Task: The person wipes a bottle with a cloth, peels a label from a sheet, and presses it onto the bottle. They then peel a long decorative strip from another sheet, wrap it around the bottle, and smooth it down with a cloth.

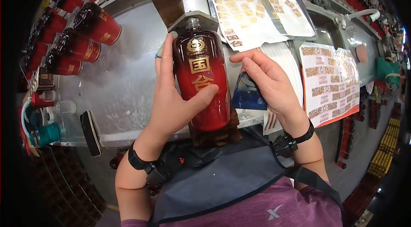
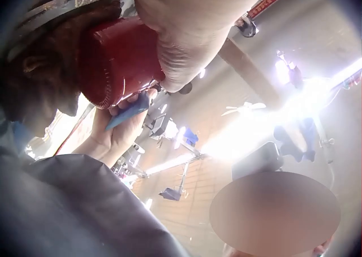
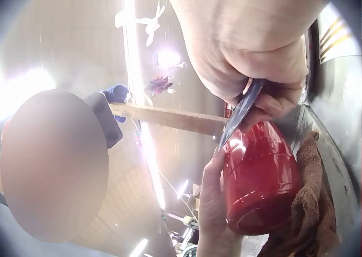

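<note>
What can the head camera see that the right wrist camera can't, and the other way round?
Only the head view shows gold writing on the red bottle, the gold sticker sheets and a white tap. Only the right wrist view shows a white ceiling fan. Both show the bottle, the left hand holding it, the right hand pinching a blue piece, and brown cloth.

The person working here has on a short-sleeved purple shirt (image 1: 252,210) with a white X-like logo (image 1: 275,212), a dark grey apron (image 1: 222,184) edged and strapped in black, a blue ring (image 1: 158,57) on the left hand (image 1: 172,102), and black wristbands (image 1: 136,157) carrying chunky black camera units (image 1: 284,145).
</note>
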`<action>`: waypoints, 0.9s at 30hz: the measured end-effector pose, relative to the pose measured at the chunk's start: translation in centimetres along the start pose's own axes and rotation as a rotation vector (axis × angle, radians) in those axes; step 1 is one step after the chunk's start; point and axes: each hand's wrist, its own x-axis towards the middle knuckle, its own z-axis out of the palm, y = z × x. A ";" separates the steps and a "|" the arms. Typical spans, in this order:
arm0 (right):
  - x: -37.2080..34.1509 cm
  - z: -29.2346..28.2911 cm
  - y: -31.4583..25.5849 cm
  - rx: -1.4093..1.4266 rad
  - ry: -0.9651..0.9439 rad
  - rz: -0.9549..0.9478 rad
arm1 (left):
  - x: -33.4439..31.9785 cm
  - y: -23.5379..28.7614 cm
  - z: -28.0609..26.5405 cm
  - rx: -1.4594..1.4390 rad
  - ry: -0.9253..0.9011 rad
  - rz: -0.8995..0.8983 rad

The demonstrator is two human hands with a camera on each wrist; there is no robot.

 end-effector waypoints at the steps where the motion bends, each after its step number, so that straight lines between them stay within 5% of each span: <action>1: -0.1 -0.1 0.0 0.004 -0.002 0.007 | -0.1 0.1 0.0 0.007 -0.008 0.000; 9: -0.4 -0.8 0.1 0.027 0.005 0.019 | 0.0 -0.2 -0.2 -0.437 -0.026 -0.113; 27: -0.1 1.4 -1.4 -0.090 -0.065 0.057 | -0.1 -1.7 -0.5 -0.377 -0.011 -0.006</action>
